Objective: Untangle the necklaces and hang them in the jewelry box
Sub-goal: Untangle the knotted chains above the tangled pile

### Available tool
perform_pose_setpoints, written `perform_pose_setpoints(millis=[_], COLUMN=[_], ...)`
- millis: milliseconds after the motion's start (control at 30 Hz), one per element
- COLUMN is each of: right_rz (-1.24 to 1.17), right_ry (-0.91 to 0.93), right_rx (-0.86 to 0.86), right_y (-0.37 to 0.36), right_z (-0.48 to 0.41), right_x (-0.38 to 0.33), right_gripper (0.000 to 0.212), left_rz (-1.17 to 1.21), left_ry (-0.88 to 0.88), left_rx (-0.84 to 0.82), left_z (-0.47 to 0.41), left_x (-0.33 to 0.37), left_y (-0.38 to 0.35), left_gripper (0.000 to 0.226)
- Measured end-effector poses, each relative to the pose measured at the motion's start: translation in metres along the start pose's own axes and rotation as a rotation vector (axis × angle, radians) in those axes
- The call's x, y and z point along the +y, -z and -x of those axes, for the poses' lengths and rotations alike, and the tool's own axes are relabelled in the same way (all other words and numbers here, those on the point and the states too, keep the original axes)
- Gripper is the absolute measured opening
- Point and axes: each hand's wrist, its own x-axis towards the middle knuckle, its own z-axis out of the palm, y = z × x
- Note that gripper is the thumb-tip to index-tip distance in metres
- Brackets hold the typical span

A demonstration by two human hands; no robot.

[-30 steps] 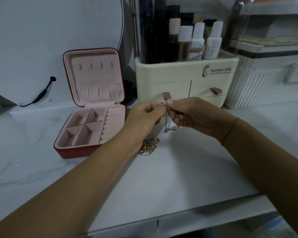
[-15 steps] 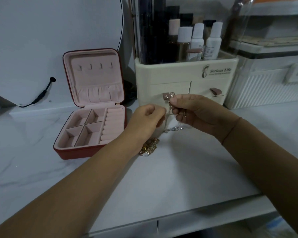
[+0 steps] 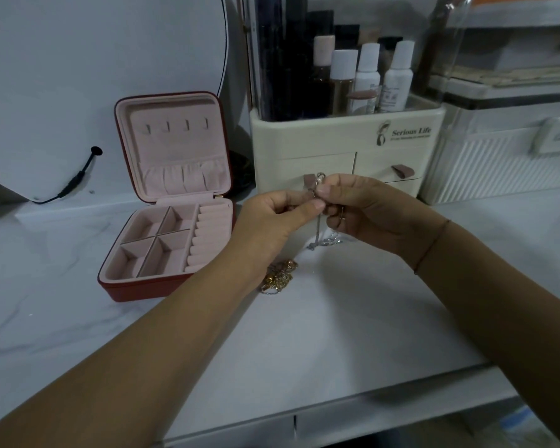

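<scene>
We see a thin silver chain (image 3: 318, 232) held up over the white table (image 3: 304, 334). Its top end, with a small ring, sticks up out of our right hand (image 3: 375, 215), whose thumb and first finger are pinched tight on it. The rest hangs straight down, and its loose end lies curled on the table. Our left hand (image 3: 272, 221) pinches the same chain just below, with its thumb tip touching the right fingers. A gold heap (image 3: 278, 276) of chains lies on the table by the left wrist. Half a second ago the left thumb was a little apart from the chain; now it has closed in. The gold heap and the box (image 3: 133, 291) have not moved. The red box stands open to the left, apart from the hands, its pink lid upright with four hooks. A cream organizer (image 3: 337, 140) stands just behind the hands. Bare table runs from the gold heap to the front edge.
</scene>
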Motion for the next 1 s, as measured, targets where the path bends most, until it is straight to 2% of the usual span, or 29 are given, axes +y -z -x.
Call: perform_pose_setpoints(millis=[167,267,367,533,667,800,1000], right_rz=[-0.010,-0.034,-0.039,-0.043,-0.020,-0.039,0.010], right_ry=[-0.013,-0.030,-0.053,-0.052,-0.083,-0.132,-0.196], right_rx=[-0.005,0.003,-0.010,-0.043,-0.020,0.058,0.070], right_y=[-0.0016,-0.0027,-0.0034,-0.0036,-0.0021,-0.0004,-0.0011], right_z=[-0.0006,-0.0020,-0.0021,-0.0008,-0.0011,-0.0020,-0.0014], right_x=[0.0008,0.0020,0.0023,0.0016,0.0021,0.0028,0.0027], right_gripper=[0.015,0.003,0.009,0.005,0.011,0.011,0.019], left_rz=[-0.041,-0.030,0.023,0.118,0.163,0.111,0.150], left_ry=[0.020,0.045,0.095,0.160,0.178,0.170,0.192], left_rx=[0.042,0.041,-0.002,-0.015,-0.025,-0.002,0.034], left_z=[-0.0011,-0.0018,-0.0022,-0.0023,-0.0017,-0.0015,-0.0034], left_x=[-0.0017,-0.0015,-0.0014,-0.0005,-0.0010,-0.0022,-0.0021], left_y=[0.0019,0.0017,0.0009,-0.0004,0.0000,0.0025,0.0029], left_gripper=[0.010,0.010,0.012,0.035,0.027,0.009,0.013])
